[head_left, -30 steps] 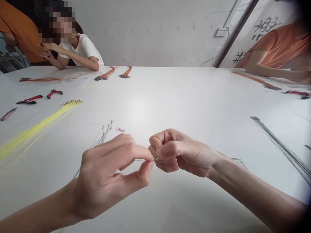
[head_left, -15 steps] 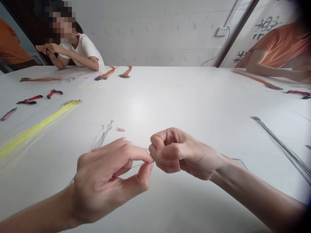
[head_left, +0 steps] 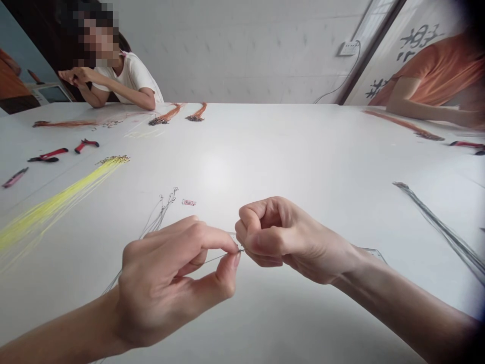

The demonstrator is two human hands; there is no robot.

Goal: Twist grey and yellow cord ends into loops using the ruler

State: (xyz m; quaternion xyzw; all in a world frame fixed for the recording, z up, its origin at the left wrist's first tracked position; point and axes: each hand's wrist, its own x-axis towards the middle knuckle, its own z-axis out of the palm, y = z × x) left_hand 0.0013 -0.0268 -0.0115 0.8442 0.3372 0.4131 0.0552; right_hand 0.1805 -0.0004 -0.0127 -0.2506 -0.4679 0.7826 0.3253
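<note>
Between the thumb and index finger of my left hand (head_left: pixel 178 280) a thin grey line (head_left: pixel 215 259) is pinched, with a tiny dark knot or fitting showing at the fingertips. My right hand (head_left: pixel 280 237) is closed just beside it, fingers curled in, and a short bit of the line runs toward them. What lies inside the right fingers is mostly hidden. Behind my left hand lie loose grey lines with small hooks (head_left: pixel 162 207) at their ends. A small pink-and-white wrapper (head_left: pixel 188 202) lies beside the hooks.
A yellow line bundle (head_left: pixel 71 194) spreads at left, near red-handled pliers (head_left: pixel 49 155) and a pink tool (head_left: pixel 15 177). Orange bundles (head_left: pixel 164 116) lie at the far edge; a grey-green bundle (head_left: pixel 435 217) is at right. A clear flat piece (head_left: pixel 375 253) shows behind my right wrist. Two co-workers sit across.
My right hand has shifted slightly right and up, away from the left fingertips, so a small gap with the dark bit shows. My left hand keeps its pinch, nearly still.
</note>
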